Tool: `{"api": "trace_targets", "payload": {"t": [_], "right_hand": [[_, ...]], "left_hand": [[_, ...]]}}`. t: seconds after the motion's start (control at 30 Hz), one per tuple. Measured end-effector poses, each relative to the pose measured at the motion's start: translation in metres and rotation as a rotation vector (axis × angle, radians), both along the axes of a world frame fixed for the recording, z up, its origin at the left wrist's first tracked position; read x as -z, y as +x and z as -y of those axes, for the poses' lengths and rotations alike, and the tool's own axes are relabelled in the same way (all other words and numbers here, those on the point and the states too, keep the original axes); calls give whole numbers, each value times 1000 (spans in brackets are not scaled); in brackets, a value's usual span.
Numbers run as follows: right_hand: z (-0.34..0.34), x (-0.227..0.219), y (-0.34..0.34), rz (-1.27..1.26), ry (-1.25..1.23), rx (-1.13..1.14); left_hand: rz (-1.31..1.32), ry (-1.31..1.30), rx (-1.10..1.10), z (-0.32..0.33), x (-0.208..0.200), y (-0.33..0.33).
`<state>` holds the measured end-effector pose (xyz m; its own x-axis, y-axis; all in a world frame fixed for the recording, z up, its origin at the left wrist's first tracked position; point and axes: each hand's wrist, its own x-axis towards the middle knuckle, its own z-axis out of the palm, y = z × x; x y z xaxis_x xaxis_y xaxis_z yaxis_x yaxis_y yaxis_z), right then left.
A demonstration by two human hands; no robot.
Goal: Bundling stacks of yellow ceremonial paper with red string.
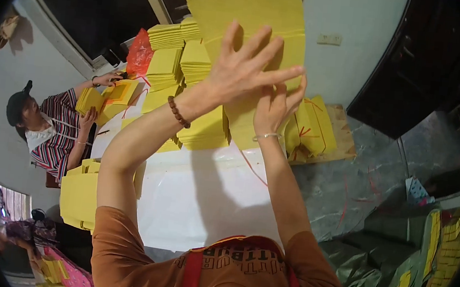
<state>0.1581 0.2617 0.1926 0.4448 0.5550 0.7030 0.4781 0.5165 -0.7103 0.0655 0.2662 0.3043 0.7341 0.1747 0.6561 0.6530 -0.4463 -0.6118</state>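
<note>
A tall stack of yellow paper sheets (pixel 254 7) rises at the far side of the white table. My left hand (pixel 243 67) lies across its face with fingers spread wide; a brown bead bracelet circles that wrist. Just below and to the right, my right hand (pixel 277 109) rests against the stack's right edge, its fingers stretched upward and partly overlapped by the left hand. That wrist wears a pale bangle. Folded yellow paper bundles (pixel 165 65) are piled to the left of the stack, and a yellow bundle with red ties (pixel 314 129) lies to its right.
A co-worker (pixel 55 121) in a striped top handles yellow papers at the left. A red plastic bag (pixel 140 54) stands behind the piles. More yellow bundles (pixel 78 195) sit at the table's near left. Green sacks (pixel 391 253) lie on the floor at the right.
</note>
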Motion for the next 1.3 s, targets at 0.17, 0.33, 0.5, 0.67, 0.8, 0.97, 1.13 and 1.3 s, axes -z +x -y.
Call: {"api": "trace_targets", "payload": {"t": [0.17, 0.33, 0.5, 0.67, 0.8, 0.97, 1.13, 1.3], "right_hand": [[7, 9, -4, 79, -8, 5], [11, 9, 4, 116, -20, 2], [21, -1, 1, 162, -104, -45], [22, -15, 7, 94, -147, -112], [30, -23, 19, -250, -216, -481], [41, -43, -4, -280, -277, -530], [25, -47, -10, -112, -341, -273], [17, -44, -12, -60, -299, -201]], "left_hand": [[-45, 9, -56, 7, 0, -6], [239, 179, 60, 20, -59, -4], [254, 89, -127, -6, -186, -22], [219, -1276, -413, -42, -217, -17], [301, -1309, -584, -43, -209, -5], [508, -1560, -308, -98, -189, -66], [238, -1013, 284, -100, -161, -94], [596, -1436, -335, -95, -153, -91]]}}
